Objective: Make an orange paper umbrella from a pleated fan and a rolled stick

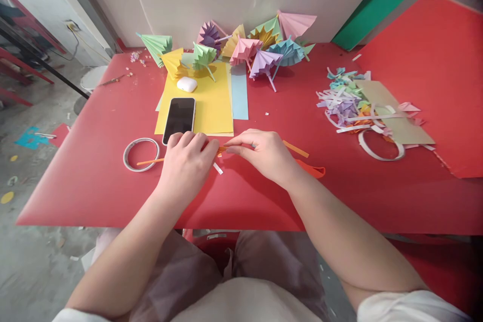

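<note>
Over the front middle of the red table, my two hands meet at a small piece of folded orange paper [222, 150]. My left hand [189, 158] is closed on it from the left, knuckles up, hiding most of it. From the right, my right hand [266, 153] pinches its end between thumb and fingers. A thin orange paper stick [151, 161] juts out left of my left hand, across a roll of white tape [126, 155]; whether the hand grips it I cannot tell. An orange paper strip [296, 149] and an orange-red loop [319, 171], perhaps a scissors handle, lie beside my right wrist.
A phone [180, 118] and white earphone case [186, 84] rest on yellow paper [215, 105]. Several small paper umbrellas [266, 63] stand along the back. Paper scraps [341, 103] and another tape ring [381, 156] lie at right, near a large red board [426, 80].
</note>
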